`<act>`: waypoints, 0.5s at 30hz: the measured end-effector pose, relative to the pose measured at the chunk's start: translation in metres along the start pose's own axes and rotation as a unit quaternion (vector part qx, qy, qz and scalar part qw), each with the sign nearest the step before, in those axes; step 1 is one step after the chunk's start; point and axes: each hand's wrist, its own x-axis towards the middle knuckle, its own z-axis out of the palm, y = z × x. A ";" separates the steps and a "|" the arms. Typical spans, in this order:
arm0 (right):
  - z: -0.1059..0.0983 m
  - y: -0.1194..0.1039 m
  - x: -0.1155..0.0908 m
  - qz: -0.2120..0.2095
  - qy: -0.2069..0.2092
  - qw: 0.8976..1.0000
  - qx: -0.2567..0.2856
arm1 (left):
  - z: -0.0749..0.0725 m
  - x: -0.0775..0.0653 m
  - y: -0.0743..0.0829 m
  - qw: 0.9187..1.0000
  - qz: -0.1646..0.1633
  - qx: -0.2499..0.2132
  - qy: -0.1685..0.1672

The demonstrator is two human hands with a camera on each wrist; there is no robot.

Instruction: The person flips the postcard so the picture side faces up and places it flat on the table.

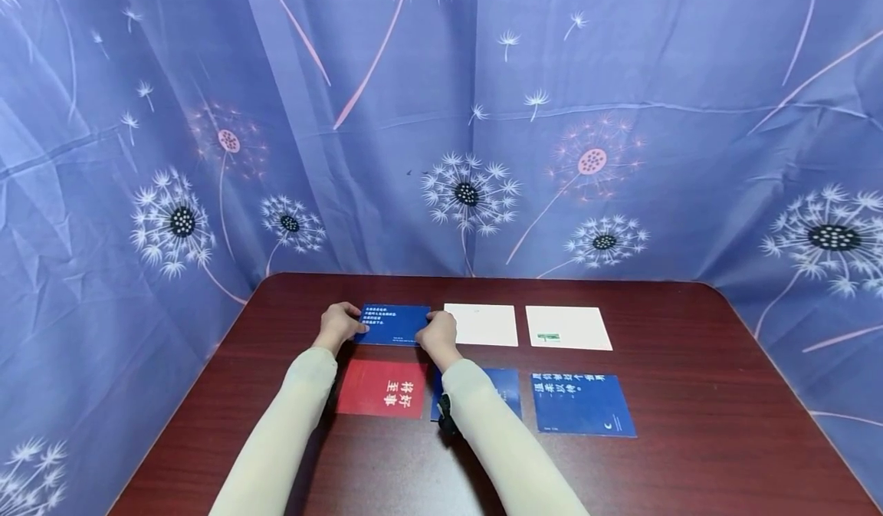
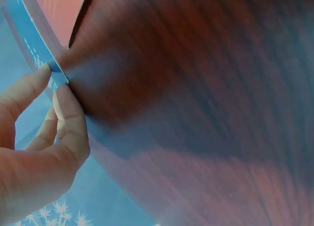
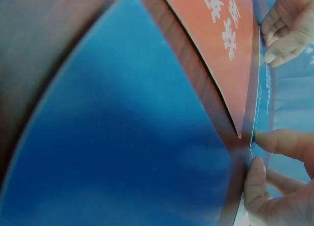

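A blue postcard (image 1: 396, 323) with white lettering lies at the back left of the table, between both hands. My left hand (image 1: 338, 326) pinches its left end; in the left wrist view the thumb (image 2: 37, 81) is on the printed face and the forefinger at the card's corner. At the other end, my right hand (image 1: 438, 335) pinches the card between thumb and forefinger, as the right wrist view shows. Just in front lies a red postcard (image 1: 382, 388) with white characters. Another blue postcard (image 1: 506, 387) is partly hidden under the right forearm.
Two white cards (image 1: 480, 324) (image 1: 569, 327) continue the back row to the right. A third blue postcard (image 1: 582, 404) ends the front row. The dark wooden table (image 1: 704, 409) meets a blue dandelion-print curtain (image 1: 386, 217) behind and at the sides.
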 end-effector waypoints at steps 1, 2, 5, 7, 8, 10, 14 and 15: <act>0.000 0.001 0.000 -0.001 0.000 1.000 -0.003 | 0.000 0.000 0.000 1.000 0.001 0.000 -0.002; 0.000 0.001 0.001 -0.001 -0.001 1.000 -0.005 | 0.000 0.000 0.001 1.000 0.002 0.004 -0.002; -0.002 0.002 0.001 -0.010 -0.007 1.000 -0.009 | 0.001 -0.001 0.003 1.000 0.001 0.015 0.000; -0.003 0.002 0.001 -0.017 -0.014 1.000 -0.011 | 0.002 -0.002 0.004 1.000 0.001 0.031 0.004; -0.004 0.002 0.001 -0.019 -0.019 1.000 -0.011 | 0.003 -0.002 0.005 0.999 0.000 0.038 0.006; -0.008 0.002 0.000 -0.031 -0.024 0.999 -0.005 | 0.004 -0.004 0.007 0.999 0.007 0.051 0.011; -0.020 0.003 0.001 -0.053 -0.027 0.998 0.011 | 0.009 -0.007 0.014 0.997 0.023 0.063 0.028; -0.025 0.003 0.002 -0.058 -0.029 0.998 0.019 | 0.010 -0.007 0.017 0.997 0.030 0.063 0.034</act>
